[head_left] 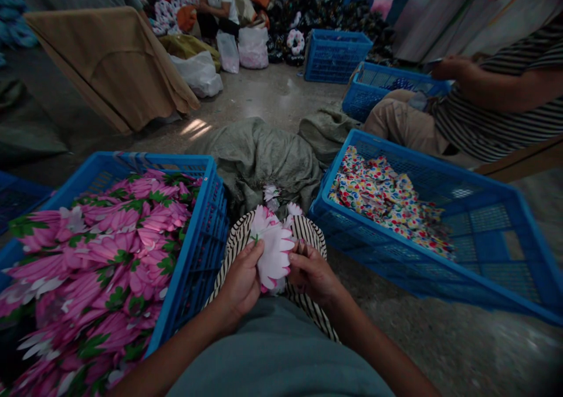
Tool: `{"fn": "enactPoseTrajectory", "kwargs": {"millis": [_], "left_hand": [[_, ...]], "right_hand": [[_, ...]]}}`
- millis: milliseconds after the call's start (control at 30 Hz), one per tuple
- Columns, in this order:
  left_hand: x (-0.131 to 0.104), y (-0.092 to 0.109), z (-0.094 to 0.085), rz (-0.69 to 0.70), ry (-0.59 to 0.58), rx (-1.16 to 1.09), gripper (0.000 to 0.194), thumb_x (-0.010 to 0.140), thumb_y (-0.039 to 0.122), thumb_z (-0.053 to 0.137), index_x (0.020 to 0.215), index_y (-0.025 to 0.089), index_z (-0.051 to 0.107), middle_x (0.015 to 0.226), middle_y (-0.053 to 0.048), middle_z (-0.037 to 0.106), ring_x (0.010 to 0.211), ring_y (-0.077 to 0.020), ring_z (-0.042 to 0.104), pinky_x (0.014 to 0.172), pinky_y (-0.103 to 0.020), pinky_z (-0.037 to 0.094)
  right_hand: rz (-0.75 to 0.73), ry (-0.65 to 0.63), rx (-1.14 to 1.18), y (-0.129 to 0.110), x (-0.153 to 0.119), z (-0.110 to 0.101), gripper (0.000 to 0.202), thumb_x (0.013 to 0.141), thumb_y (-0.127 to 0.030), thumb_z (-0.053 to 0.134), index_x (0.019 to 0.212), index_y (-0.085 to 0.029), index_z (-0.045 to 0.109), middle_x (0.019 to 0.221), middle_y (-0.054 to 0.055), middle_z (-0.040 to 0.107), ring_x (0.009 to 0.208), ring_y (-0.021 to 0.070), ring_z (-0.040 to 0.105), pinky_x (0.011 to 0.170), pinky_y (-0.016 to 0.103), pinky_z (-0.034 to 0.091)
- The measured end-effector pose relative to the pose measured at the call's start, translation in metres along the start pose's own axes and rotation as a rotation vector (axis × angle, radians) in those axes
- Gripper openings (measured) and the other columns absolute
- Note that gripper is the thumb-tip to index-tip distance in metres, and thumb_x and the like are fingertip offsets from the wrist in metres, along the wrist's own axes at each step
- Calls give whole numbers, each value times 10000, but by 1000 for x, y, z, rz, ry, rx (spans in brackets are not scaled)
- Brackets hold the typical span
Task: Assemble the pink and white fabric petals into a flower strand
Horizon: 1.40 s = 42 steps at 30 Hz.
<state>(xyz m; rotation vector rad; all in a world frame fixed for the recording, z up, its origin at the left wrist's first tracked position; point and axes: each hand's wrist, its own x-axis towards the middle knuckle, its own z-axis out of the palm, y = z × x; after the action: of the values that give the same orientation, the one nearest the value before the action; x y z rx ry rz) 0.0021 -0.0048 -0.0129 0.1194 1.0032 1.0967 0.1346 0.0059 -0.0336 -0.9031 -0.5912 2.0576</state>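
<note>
Pink flower pieces (132, 233) with green tips were heaped in a blue crate (206, 233) to the left of the hands. The left forearm slanted up and inward over the lap, and the left hand (241, 280) pinched a white, pink-edged flower piece (273, 256) by its left side, thumb lying on top and fingers folded beneath. That piece was spread between the two hands, above the striped cloth (305, 227) on the knees; a crumpled grey-green sack (264, 151) lay just beyond. The right hand (316, 274), its forearm angled inward too, had fingers curled and thumb tip at the scalloped edge; whether it gripped, I could not tell. Farther right, another crate (373, 250) held multicoloured patterned pieces (382, 192).
</note>
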Motion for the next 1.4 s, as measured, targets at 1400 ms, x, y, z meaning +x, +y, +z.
{"fn": "enactPoseTrajectory", "kwargs": {"millis": [1400], "left_hand": [[-23, 92, -48, 271, 128, 291, 282, 808, 373, 478, 669, 165, 609, 495, 18, 573, 422, -108, 506, 577, -283, 486]], "right_hand": [[71, -189, -127, 19, -8, -11, 315, 726, -449, 603, 670, -156, 505, 529, -48, 499, 316, 20, 229, 314, 175, 151]]}}
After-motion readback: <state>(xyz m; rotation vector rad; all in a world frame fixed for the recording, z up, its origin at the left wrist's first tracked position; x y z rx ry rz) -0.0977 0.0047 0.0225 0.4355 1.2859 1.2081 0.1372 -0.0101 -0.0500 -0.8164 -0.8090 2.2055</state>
